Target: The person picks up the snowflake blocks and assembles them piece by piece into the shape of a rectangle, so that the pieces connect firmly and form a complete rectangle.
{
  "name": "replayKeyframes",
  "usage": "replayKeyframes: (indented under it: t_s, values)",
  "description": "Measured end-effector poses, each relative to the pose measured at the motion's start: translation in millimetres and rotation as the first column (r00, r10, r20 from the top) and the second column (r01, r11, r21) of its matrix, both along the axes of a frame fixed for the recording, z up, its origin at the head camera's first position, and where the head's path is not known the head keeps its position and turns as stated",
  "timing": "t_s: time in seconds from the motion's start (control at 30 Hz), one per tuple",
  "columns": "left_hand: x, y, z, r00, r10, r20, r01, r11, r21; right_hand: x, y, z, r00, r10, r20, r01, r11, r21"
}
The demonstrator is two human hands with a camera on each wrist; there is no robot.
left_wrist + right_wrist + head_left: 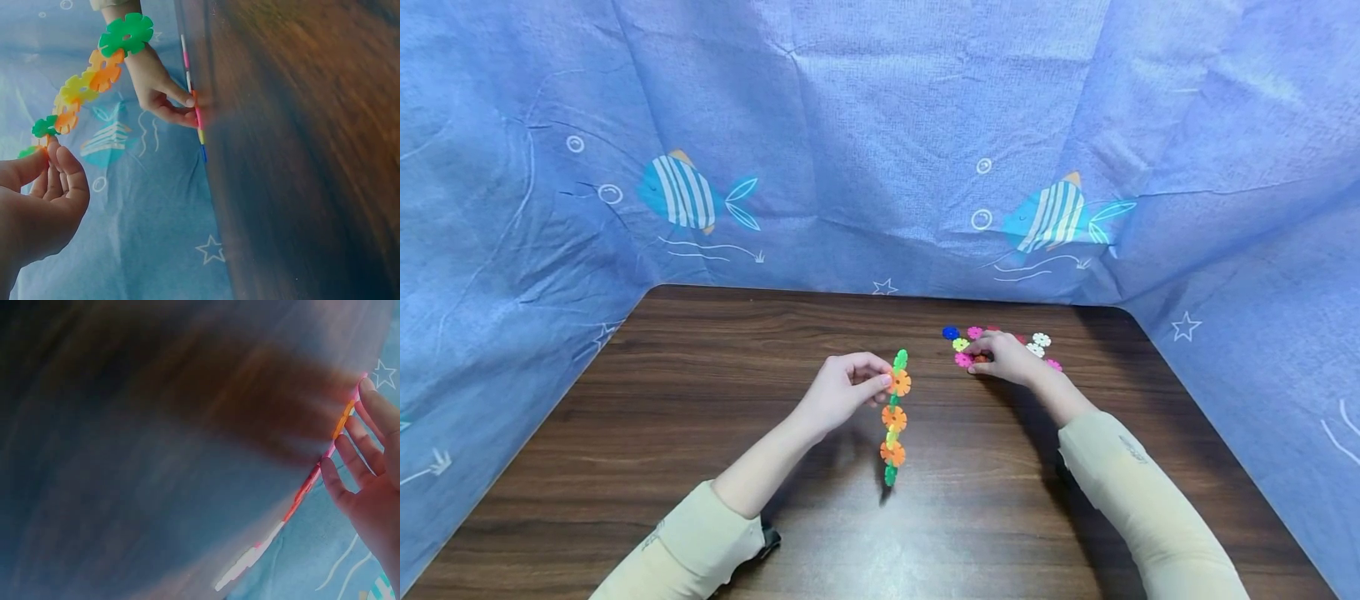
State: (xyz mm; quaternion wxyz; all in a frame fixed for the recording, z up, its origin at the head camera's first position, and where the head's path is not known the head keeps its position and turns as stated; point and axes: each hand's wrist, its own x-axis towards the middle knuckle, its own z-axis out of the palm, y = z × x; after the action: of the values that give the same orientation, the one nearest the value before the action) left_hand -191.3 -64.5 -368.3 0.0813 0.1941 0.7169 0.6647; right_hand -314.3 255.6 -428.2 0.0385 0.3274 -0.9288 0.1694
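Note:
My left hand (pixel 842 390) pinches the upper part of a chain of flower-shaped plastic snap discs (pixel 893 418). Green, orange and yellow discs alternate down its length, and it hangs above the table. In the left wrist view, thumb and fingertips close on an orange disc near one end, and a green disc (pixel 127 34) tops the far end. Over a group of loose flower discs, my right hand (pixel 1006 358) reaches down with its fingers spread and slightly bent. An orange disc (pixel 344 419) lies by those fingertips, partly covered in the head view. A pink disc (pixel 963 360) is beside the thumb.
Loose discs lie flat around my right hand: a blue one (pixel 951 332), a yellow one (pixel 960 344), white ones (pixel 1041 340), and pink and red ones. Beneath is a dark wooden table (pixel 715 333). A blue fish-print cloth (pixel 880 167) hangs behind and beside it.

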Motion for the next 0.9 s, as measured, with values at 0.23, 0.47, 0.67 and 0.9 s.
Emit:
replayKeyframes:
  t_s: [0.23,0.47,0.67,0.9]
  values:
    - [-0.6,0,-0.4,1.0,-0.001,-0.006,0.001,1.0,-0.001,-0.3,-2,0.8,1.0,0.014,-0.014,-0.014,1.0,-0.017]
    - [0.5,0,1.3,0.999,0.029,-0.033,-0.03,0.999,-0.034,1.8,-6,3.8,0.999,-0.038,0.001,0.038,0.999,-0.01]
    - [0.6,1,2.3,0.997,0.07,-0.044,-0.073,0.996,-0.056,0.9,-8,4.4,0.997,-0.071,0.017,0.071,0.997,0.002]
    - [0.2,2,2.6,0.993,0.107,-0.056,-0.111,0.99,-0.082,2.1,-13,7.7,0.995,-0.081,0.066,0.082,0.996,-0.019]
